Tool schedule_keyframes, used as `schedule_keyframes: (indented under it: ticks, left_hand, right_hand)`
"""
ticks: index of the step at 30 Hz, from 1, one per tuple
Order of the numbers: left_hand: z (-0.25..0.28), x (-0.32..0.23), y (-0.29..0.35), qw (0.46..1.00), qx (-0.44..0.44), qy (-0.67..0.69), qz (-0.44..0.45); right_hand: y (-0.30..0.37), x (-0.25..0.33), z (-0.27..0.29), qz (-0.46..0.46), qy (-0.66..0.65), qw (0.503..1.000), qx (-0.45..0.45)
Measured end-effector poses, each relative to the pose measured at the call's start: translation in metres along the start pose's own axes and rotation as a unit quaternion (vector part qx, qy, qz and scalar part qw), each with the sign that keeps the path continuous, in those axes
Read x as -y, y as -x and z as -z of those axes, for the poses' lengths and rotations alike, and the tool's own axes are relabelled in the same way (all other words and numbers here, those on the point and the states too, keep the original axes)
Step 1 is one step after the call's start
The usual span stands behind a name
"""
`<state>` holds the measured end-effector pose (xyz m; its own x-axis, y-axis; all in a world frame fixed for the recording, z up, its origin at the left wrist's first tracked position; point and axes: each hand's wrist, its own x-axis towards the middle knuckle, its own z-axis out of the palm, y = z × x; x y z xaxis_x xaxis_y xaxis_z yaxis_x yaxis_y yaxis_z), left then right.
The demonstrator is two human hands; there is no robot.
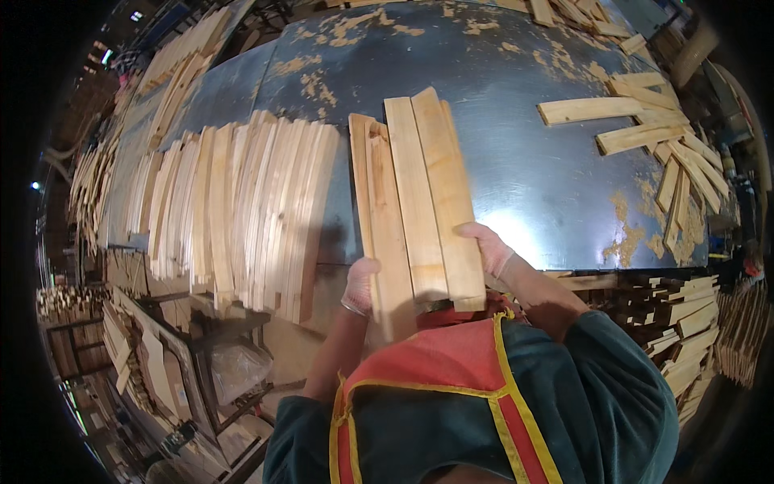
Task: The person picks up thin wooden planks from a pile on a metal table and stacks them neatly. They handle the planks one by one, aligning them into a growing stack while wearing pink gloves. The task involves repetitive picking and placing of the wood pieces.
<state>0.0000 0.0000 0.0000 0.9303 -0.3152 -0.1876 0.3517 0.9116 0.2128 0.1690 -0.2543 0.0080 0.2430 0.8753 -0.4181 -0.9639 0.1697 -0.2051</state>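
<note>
Fingers of the left hand (359,287) and right hand (488,248) clasp the outer sides of a bundle of boards (416,202), which reaches across the near edge of the tabletop (508,153). The boards look stiff, sturdy, moderately heavy together, likely to slide apart; squeezing 2 opposite sides seems best.

"What sort of place is this?"
"A woodworking workshop: loose tan sawdust (625,230) lies scattered across the broad, dark, smooth-topped table (508,145)."
"What else shows it?"
"Long, pale wooden strips (242,210) line the table's left side, flat yellowish wooden slats (641,139) lie heaped toward its right end, and cut blond boards (695,321) sit stacked near that end."
</note>
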Motion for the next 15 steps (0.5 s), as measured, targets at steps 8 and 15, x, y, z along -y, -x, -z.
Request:
schedule_keyframes:
  ticks: [8, 15]
  left_hand:
    - [0.055, -0.011, 0.065, 0.993, -0.097, 0.063, -0.038]
    - [0.024, -0.001, 0.031, 0.954, -0.224, -0.186, -0.07]
  right_hand:
    - [-0.048, -0.028, -0.01, -0.041, 0.027, 0.997, 0.062]
    - [-0.07, -0.04, -0.076, -0.042, 0.578, 0.794, -0.184]
